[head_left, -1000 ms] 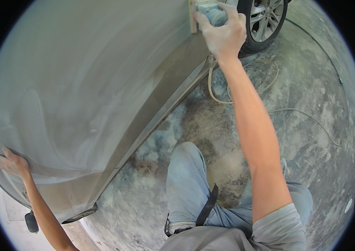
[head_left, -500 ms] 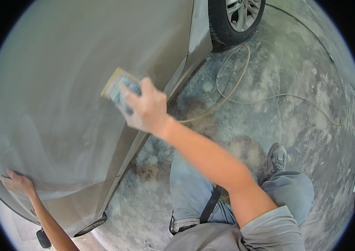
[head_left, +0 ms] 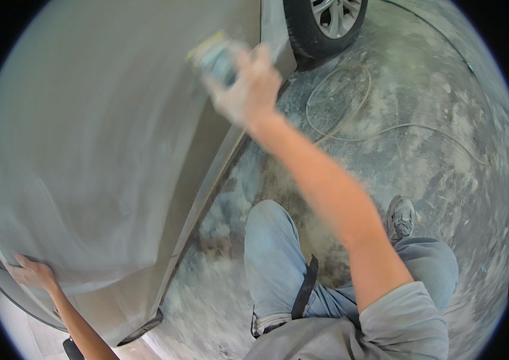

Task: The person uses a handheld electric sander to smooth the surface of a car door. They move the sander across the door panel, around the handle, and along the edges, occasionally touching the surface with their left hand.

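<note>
Against the panel (head_left: 98, 120), the right hand's (head_left: 248, 87) fingers grip 1 block (head_left: 217, 60); the left hand (head_left: 34, 274) rests on the panel, fingers extended. Pale streaks (head_left: 50, 201) suggest sanding partly done; what remains, I cannot tell.

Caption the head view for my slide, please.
Right hand grips a yellow-edged block at a streaked car panel; left hand lies near its edge.
</note>
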The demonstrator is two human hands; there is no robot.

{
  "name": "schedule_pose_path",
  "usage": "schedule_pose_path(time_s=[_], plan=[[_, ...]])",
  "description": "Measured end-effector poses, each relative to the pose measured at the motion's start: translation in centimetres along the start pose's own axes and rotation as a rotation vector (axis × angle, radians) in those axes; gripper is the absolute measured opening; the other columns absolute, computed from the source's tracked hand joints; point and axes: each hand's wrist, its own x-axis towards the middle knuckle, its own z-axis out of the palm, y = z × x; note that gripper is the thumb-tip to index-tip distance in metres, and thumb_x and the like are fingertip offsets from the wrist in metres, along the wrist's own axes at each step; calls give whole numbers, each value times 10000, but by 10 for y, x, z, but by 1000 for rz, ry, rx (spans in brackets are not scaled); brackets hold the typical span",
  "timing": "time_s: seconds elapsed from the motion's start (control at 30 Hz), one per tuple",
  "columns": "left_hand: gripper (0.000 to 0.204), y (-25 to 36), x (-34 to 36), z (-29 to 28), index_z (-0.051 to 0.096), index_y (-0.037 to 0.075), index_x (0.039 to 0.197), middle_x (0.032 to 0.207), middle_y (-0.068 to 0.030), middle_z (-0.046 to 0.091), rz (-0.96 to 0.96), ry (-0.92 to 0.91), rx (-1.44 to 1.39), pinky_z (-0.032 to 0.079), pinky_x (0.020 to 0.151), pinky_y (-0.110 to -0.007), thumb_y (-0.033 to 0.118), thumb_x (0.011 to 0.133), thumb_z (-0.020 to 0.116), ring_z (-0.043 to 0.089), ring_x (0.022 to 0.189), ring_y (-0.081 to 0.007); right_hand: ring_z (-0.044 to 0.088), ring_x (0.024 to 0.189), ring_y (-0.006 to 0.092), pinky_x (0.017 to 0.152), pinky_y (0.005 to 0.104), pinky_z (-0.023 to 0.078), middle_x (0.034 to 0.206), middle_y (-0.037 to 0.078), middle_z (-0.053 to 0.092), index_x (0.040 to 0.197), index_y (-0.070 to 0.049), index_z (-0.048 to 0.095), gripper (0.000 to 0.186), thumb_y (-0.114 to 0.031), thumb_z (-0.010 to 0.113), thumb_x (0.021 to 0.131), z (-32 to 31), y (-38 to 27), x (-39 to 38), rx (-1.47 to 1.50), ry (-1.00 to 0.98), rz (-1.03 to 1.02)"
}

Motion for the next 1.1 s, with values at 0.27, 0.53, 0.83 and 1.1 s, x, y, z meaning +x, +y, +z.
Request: schedule_pose_path(time_s=[0.27, 0.53, 0.83, 1.1], plan=[[838, -3, 0, 6, 365, -145, 1632, 1671, -351, 417, 32, 38, 9, 226, 1326, -550, 536, 1149, 440, 345, 1573, -496, 689, 814, 346, 559, 446, 579, 1059, 164, 527, 1280, -158, 677, 570, -243, 923, 773, -18, -32, -50, 164, -207, -63], [802, 2, 0, 2, 359, -119, 1646, 1667, -338, 424, 12, 20, 30, 249, 1312, -556, 516, 1159, 413, 353, 1561, -498, 732, 882, 437, 726, 555, 593, 1121, 196, 578, 1261, -129, 681, 565, -346, 930, 803, -17, 37, 52, 62, -68, 193], [799, 0, 0, -2, 326, -110, 1663, 1669, -339, 412, 26, 7, 70, 280, 1296, -570, 507, 1162, 404, 353, 1551, -503, 726, 994, 438, 865, 541, 601, 1159, 194, 624, 1291, -177, 694, 577, -395, 910, 802, -29, 38, 64, 100, -170, 373], [782, -5, 0, -2, 341, -119, 1655, 1676, -340, 408, 29, 16, 68, 272, 1303, -566, 486, 1164, 402, 352, 1558, -500, 715, 925, 429, 819, 530, 600, 1080, 183, 622, 1213, -153, 699, 531, -380, 919, 786, -27, 47, 115, 111, -17, 276]])
